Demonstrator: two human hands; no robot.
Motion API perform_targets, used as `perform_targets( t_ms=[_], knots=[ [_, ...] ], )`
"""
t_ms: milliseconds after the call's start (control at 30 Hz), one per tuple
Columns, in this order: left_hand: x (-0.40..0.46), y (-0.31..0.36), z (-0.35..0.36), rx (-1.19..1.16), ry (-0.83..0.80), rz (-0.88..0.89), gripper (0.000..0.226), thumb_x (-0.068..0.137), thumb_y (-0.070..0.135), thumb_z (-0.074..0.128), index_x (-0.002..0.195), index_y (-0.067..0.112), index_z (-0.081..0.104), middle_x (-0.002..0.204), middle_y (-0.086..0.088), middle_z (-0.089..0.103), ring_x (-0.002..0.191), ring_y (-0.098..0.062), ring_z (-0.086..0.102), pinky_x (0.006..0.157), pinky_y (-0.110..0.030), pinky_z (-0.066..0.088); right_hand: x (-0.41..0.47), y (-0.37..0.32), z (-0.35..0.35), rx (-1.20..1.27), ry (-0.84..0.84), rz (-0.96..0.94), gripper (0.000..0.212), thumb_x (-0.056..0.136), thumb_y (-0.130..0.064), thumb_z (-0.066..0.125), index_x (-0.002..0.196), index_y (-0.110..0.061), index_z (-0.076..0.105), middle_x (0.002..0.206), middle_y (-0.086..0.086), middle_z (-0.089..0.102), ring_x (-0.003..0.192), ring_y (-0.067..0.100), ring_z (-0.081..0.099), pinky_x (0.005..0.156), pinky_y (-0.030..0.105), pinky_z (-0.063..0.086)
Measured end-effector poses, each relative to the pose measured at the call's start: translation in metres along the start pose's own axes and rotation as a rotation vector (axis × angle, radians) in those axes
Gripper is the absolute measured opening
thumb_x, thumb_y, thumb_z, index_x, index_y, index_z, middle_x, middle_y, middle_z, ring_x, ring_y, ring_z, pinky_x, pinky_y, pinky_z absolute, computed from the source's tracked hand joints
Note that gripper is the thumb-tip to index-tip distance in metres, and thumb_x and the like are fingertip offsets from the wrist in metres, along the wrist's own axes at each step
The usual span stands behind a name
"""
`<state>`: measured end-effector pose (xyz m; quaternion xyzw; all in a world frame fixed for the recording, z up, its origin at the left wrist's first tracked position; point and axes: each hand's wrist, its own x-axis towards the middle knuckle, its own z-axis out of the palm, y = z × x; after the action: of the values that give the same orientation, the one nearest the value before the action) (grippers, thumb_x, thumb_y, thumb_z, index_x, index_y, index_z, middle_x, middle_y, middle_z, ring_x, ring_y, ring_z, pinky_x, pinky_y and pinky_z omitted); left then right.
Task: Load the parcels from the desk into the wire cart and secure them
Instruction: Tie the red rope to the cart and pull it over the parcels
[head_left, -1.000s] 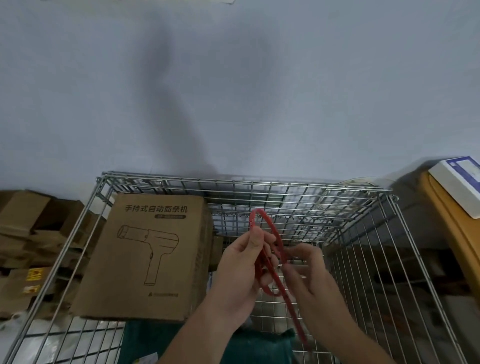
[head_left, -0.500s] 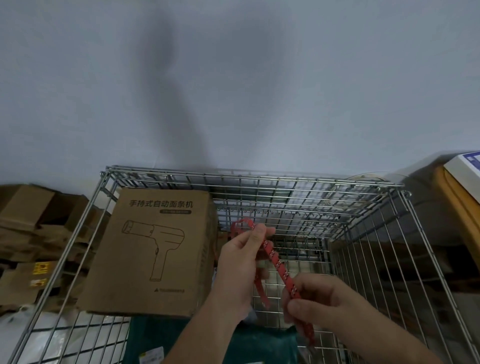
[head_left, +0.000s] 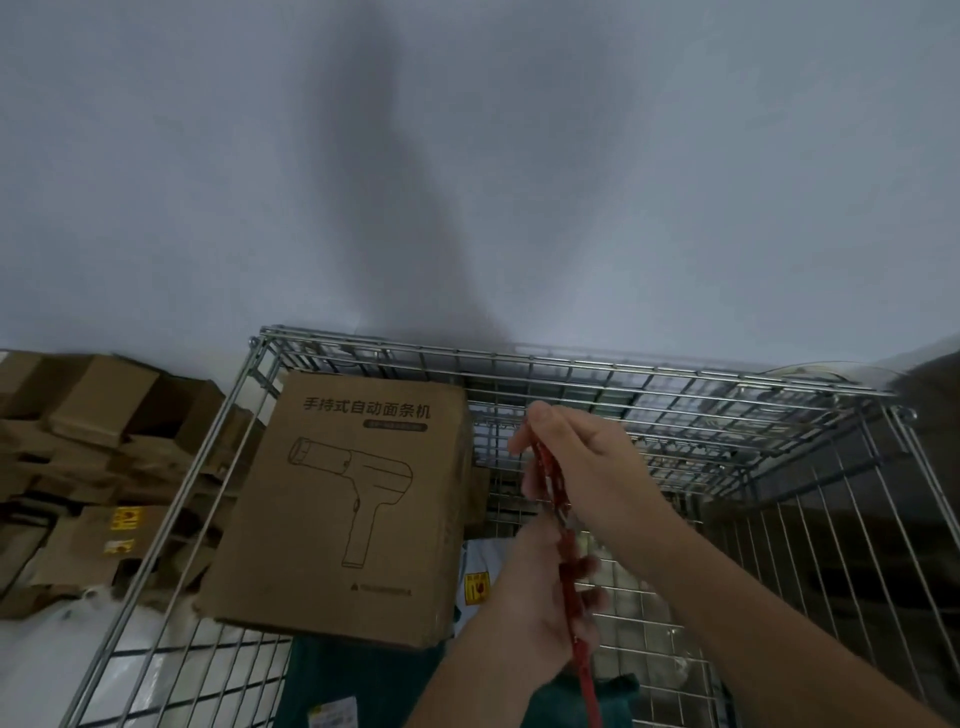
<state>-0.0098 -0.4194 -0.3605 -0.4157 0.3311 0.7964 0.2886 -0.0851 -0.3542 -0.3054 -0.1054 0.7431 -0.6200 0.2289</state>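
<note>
A silver wire-mesh cart (head_left: 737, 415) with an open top stands against a plain pale grey wall (head_left: 467, 156), seen from above by the person working at it. Inside the cart, against its left wall, stands a tall brown cardboard box (head_left: 358, 499) printed with a line drawing of a handheld, gun-shaped appliance and a row of Chinese characters. Just below this box, nearer the viewer, lies a dark teal soft parcel (head_left: 358, 680), and to the box's right a white parcel with a yellow sticker (head_left: 480, 577) lies on the cart floor. Above the middle of the cart, a thin red cord with small pale flecks (head_left: 569, 571) runs from top to bottom between both hands. The right hand (head_left: 587, 462) is higher up, its thumb and fingers pinching the cord's upper end. The left hand (head_left: 540, 597) is lower and somewhat blurred, its fingers curled around the cord, whose loose end hangs down past it. Outside the cart, to its left, a heap of flattened brown cardboard boxes (head_left: 98, 467) lies on the floor.
</note>
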Motion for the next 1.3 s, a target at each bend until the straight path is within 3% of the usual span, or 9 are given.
perform_targets(
  t_ms=[200, 300, 433, 567, 633, 800, 933, 1100, 1300],
  knots=[
    [0.018, 0.017, -0.015, -0.038, -0.049, -0.072, 0.048, 0.096, 0.065, 0.045, 0.1, 0.017, 0.051, 0.077, 0.0, 0.049, 0.06, -0.014, 0.045, 0.05, -0.023, 0.025, 0.041, 0.02, 0.029, 0.009, -0.105, 0.122, 0.047, 0.104, -0.037, 0.04, 0.084, -0.013, 0.075, 0.07, 0.019, 0.063, 0.05, 0.014, 0.052, 0.044, 0.021, 0.04],
    [0.029, 0.029, -0.031, -0.033, -0.059, -0.089, 0.05, 0.092, 0.066, 0.052, 0.083, 0.017, 0.057, 0.069, 0.002, 0.056, 0.054, -0.011, 0.05, 0.044, -0.019, 0.028, 0.057, 0.028, 0.035, -0.037, -0.184, 0.114, 0.038, 0.104, -0.03, 0.042, 0.088, -0.023, 0.076, 0.065, -0.004, 0.067, 0.048, 0.013, 0.056, 0.045, 0.019, 0.04],
    [0.04, 0.04, -0.046, -0.011, -0.038, -0.106, 0.039, 0.093, 0.056, 0.055, 0.079, 0.02, 0.055, 0.068, 0.004, 0.058, 0.05, -0.009, 0.051, 0.043, -0.019, 0.028, 0.078, 0.04, 0.049, -0.262, -0.146, 0.023, 0.013, 0.101, -0.024, 0.054, 0.1, -0.035, 0.062, 0.089, -0.015, 0.074, 0.041, 0.02, 0.059, 0.042, 0.022, 0.044],
    [0.051, 0.051, -0.057, -0.024, 0.0, -0.093, 0.042, 0.094, 0.058, 0.053, 0.077, 0.021, 0.057, 0.066, 0.005, 0.056, 0.047, -0.009, 0.05, 0.044, -0.02, 0.027, 0.098, 0.049, 0.064, -0.316, -0.094, 0.047, 0.029, 0.098, -0.023, 0.059, 0.123, -0.039, 0.06, 0.109, -0.019, 0.071, 0.037, 0.019, 0.06, 0.043, 0.024, 0.05],
    [0.054, 0.057, -0.062, -0.007, -0.008, -0.086, 0.045, 0.092, 0.063, 0.052, 0.076, 0.021, 0.056, 0.066, 0.006, 0.054, 0.046, -0.008, 0.049, 0.043, -0.02, 0.026, 0.109, 0.05, 0.071, -0.388, -0.051, 0.045, 0.026, 0.098, -0.018, 0.059, 0.116, -0.034, 0.068, 0.109, -0.02, 0.069, 0.036, 0.018, 0.06, 0.042, 0.023, 0.051],
    [0.059, 0.073, -0.079, 0.026, -0.007, -0.067, 0.04, 0.092, 0.057, 0.057, 0.076, 0.021, 0.051, 0.072, 0.004, 0.051, 0.05, -0.011, 0.048, 0.044, -0.018, 0.024, 0.129, 0.049, 0.093, -0.337, 0.165, 0.095, 0.021, 0.09, -0.015, 0.066, 0.096, -0.031, 0.077, 0.07, -0.012, 0.072, 0.037, 0.012, 0.057, 0.038, 0.018, 0.041],
    [0.059, 0.085, -0.09, 0.028, -0.039, -0.047, 0.034, 0.096, 0.047, 0.055, 0.074, 0.022, 0.05, 0.067, 0.005, 0.047, 0.05, -0.011, 0.042, 0.041, -0.018, 0.023, 0.139, 0.051, 0.1, -0.344, 0.315, 0.115, 0.008, 0.083, -0.024, 0.075, 0.08, -0.031, 0.075, 0.072, -0.007, 0.073, 0.053, 0.013, 0.064, 0.047, 0.019, 0.044],
    [0.056, 0.091, -0.098, 0.077, -0.076, -0.052, 0.026, 0.094, 0.043, 0.057, 0.082, 0.02, 0.054, 0.074, 0.004, 0.051, 0.049, -0.01, 0.046, 0.043, -0.018, 0.024, 0.138, 0.057, 0.101, -0.384, 0.517, 0.126, 0.012, 0.081, -0.019, 0.066, 0.069, -0.019, 0.062, 0.065, 0.001, 0.067, 0.062, 0.029, 0.066, 0.062, 0.041, 0.057],
    [0.05, 0.089, -0.096, 0.09, -0.103, -0.033, 0.028, 0.094, 0.046, 0.057, 0.09, 0.019, 0.051, 0.078, 0.003, 0.051, 0.05, -0.009, 0.045, 0.045, -0.019, 0.024, 0.132, 0.059, 0.101, -0.372, 0.563, 0.075, 0.009, 0.079, -0.022, 0.062, 0.071, -0.021, 0.06, 0.064, 0.0, 0.067, 0.057, 0.012, 0.058, 0.053, 0.029, 0.044]
  ],
)
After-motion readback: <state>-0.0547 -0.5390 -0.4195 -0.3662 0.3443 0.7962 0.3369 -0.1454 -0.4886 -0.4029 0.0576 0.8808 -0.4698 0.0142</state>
